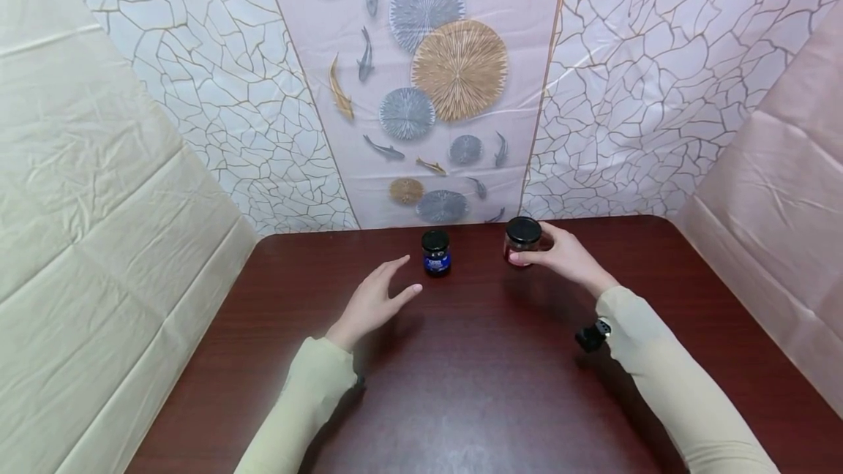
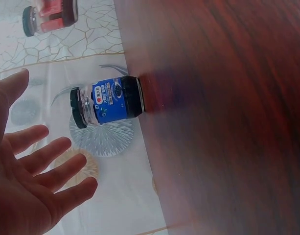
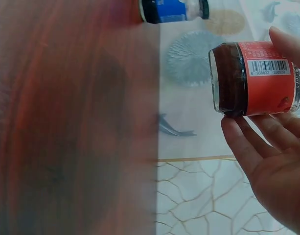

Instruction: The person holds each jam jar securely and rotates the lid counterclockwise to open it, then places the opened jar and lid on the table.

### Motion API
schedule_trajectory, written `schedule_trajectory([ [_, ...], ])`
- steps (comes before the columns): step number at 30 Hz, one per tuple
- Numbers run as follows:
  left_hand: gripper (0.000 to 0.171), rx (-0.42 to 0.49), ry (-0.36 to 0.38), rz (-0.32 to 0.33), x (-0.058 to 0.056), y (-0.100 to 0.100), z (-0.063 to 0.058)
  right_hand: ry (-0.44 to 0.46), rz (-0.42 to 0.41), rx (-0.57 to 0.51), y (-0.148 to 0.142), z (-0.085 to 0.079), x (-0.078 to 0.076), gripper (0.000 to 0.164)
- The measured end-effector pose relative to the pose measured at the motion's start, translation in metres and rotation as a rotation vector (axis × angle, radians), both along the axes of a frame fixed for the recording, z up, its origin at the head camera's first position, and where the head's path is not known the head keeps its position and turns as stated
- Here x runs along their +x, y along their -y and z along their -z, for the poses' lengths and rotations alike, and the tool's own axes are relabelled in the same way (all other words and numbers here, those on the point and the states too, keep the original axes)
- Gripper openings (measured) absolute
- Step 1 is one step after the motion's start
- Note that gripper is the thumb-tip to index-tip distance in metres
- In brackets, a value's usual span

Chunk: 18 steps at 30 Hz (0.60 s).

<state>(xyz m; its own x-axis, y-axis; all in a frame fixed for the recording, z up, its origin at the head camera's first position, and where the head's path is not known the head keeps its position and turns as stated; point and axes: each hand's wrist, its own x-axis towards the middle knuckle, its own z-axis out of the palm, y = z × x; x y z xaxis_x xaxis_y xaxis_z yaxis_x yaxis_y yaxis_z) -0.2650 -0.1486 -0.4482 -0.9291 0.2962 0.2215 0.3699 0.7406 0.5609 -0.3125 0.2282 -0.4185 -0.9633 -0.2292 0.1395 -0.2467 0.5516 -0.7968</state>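
Note:
My right hand grips a glass jar with a black lid, thumb on one side and fingers on the other. In the right wrist view this jar has a red label with a barcode and dark contents, and its base is lifted off the table. A second jar, with a blue label and black lid, stands upright on the table near the back. To its left is my left hand, thumb and fingers spread apart and holding nothing; the left wrist view shows the blue-labelled jar beyond the fingertips.
The dark red-brown table reaches back to a patterned cloth with fish and round motifs. Pale cloth walls rise at the left and right. A black device is worn at the right wrist.

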Motion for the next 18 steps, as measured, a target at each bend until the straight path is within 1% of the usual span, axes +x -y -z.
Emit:
schedule_trajectory([
  [4, 0.073, -0.005, 0.014, -0.001, 0.000, -0.001, 0.000, -0.023, 0.022, 0.030, -0.004, -0.012, 0.000, 0.071],
  [7, 0.071, 0.000, 0.012, -0.002, 0.001, -0.002, 0.000, -0.030, 0.033, 0.021, -0.006, -0.022, 0.001, 0.071],
  [12, 0.069, 0.000, 0.011, -0.003, 0.002, -0.003, 0.000, -0.038, 0.047, -0.025, -0.008, -0.035, 0.001, 0.065],
  [15, 0.069, -0.004, 0.012, 0.003, 0.003, -0.004, 0.000, -0.032, 0.041, -0.062, -0.009, -0.040, 0.002, 0.061],
  [18, 0.069, -0.007, 0.007, 0.014, 0.003, -0.005, -0.001, -0.026, 0.045, -0.076, -0.011, -0.046, 0.004, 0.059],
])
